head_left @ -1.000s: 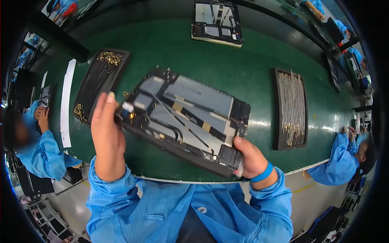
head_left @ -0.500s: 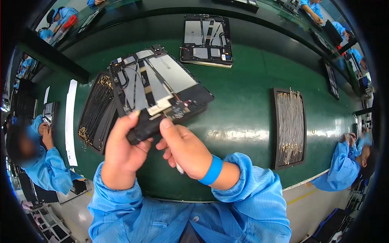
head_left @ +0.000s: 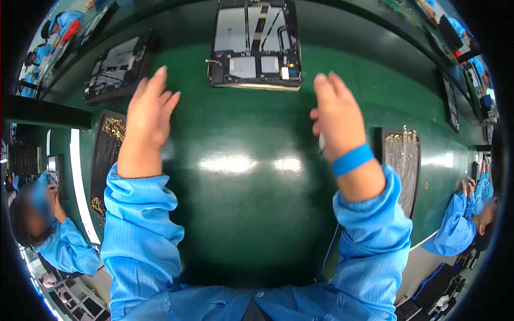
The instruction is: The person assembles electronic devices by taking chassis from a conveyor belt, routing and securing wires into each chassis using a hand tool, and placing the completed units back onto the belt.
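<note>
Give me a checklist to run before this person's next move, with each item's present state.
1. Left hand empty: ok, nothing visible in it.
2. Right hand empty: cannot tell; something white shows at its inner edge.
3. Front device in hand: not ok; neither hand touches it.
4. Blue wristband worn: ok, it is on.
5. Thin cord connected: cannot tell; its connection is not visible.

far on the table [head_left: 241,214], the middle device [head_left: 254,45] is being flanked by the left device [head_left: 115,67] and, nearer, the left tray [head_left: 113,114] and right tray [head_left: 380,142].
</note>
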The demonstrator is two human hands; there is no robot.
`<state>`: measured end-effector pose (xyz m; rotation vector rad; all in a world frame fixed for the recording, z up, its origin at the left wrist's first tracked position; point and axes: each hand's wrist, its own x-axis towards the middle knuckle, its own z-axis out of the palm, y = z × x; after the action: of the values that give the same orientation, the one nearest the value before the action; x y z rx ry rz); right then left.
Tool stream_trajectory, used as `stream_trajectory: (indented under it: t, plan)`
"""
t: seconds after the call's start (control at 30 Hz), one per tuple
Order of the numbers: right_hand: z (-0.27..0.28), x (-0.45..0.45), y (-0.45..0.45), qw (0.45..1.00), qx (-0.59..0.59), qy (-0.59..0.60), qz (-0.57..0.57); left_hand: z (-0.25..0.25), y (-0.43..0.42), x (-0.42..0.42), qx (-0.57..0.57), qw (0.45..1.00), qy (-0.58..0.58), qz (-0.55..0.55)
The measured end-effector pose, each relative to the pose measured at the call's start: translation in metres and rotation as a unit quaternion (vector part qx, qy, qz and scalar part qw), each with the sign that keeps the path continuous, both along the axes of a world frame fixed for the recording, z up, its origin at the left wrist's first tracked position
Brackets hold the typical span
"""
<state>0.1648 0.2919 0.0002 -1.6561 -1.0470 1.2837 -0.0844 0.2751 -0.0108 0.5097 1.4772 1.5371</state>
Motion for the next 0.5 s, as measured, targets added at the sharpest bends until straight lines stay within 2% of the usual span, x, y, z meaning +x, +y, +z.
stream_trajectory:
  t: [0.03,0.1,0.2,0.3,0.43,0.47,0.5]
  plan:
    - [-0.003,-0.002,0.01,1.0,0.003,0.005,-0.014,-0.004,0.004,0.011,-0.017,0.998,0.043,-0.035]
    - [-0.002,-0.006,0.022,0.994,-0.06,0.087,0.043,-0.006,0.014,0.023,-0.073,0.987,0.116,-0.088]
    - [-0.006,-0.025,0.029,0.981,-0.11,0.136,0.083,0.011,0.021,0.032,-0.117,0.956,0.182,-0.197]
    - [-0.002,-0.023,0.032,0.975,-0.133,0.16,0.077,-0.001,0.024,0.022,-0.109,0.985,0.086,-0.1]
    - [0.018,-0.02,0.021,0.956,-0.118,0.216,0.162,0.009,0.012,0.019,-0.139,0.988,-0.034,-0.06]
    - [0.026,-0.019,0.009,0.949,-0.112,0.235,0.178,0.005,0.004,0.013,-0.114,0.987,-0.081,-0.082]
    - [0.028,-0.013,-0.007,0.923,-0.146,0.26,0.245,0.001,-0.007,0.012,-0.056,0.978,-0.138,-0.145]
